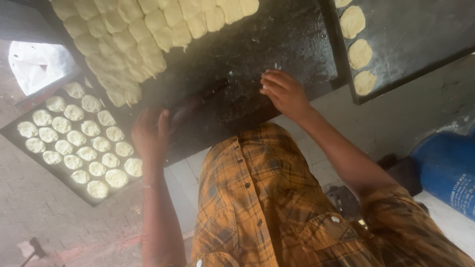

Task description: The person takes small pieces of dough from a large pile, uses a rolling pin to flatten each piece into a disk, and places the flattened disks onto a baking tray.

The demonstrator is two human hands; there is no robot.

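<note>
My left hand [149, 134] is closed around the near end of a dark rolling pin [200, 99], which lies slanted across the black worktable [277, 44]. My right hand [283, 92] rests on the table to the right of the pin, fingers bent and slightly apart; nothing shows in it. A large slab of pale dough pieces [143, 34], packed side by side, covers the table's far left part just beyond the pin. My checked orange shirt fills the lower middle of the view.
A black tray [12, 132] holding several flattened dough rounds [79, 141] sits low on the left over the brick floor. A second dark tray [420, 34] with three rounds is at the upper right. A blue barrel [448, 170] stands on the right.
</note>
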